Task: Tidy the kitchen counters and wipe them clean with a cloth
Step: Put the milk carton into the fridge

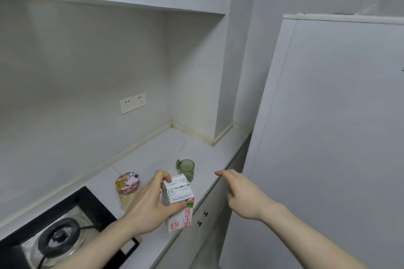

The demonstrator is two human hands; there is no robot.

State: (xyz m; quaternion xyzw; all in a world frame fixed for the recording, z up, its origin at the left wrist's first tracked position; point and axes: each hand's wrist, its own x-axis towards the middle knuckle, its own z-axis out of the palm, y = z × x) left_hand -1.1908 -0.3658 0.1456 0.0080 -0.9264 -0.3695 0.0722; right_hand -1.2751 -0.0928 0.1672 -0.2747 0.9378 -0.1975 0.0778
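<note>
White walls and a pale table [153, 155] fill the kitchen corner, with a fridge [328, 126] at the right. Fingers of the left hand [150, 207] wrap around the top of a milk carton [180, 207] near the table's front edge. Just beyond those fingers stands a green cup [186, 169]; beside them, a lidded jar [126, 190]. The right hand [242, 194] hovers with fingers loosely extended, holding nothing.

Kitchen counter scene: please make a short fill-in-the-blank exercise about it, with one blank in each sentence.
1. The left hand grips the ____ carton.
2. The cup behind the carton is ____ in colour.
3. The right hand holds ____.
4. The jar stands between the carton and the ____.

Missing words: milk; green; nothing; stove
</note>
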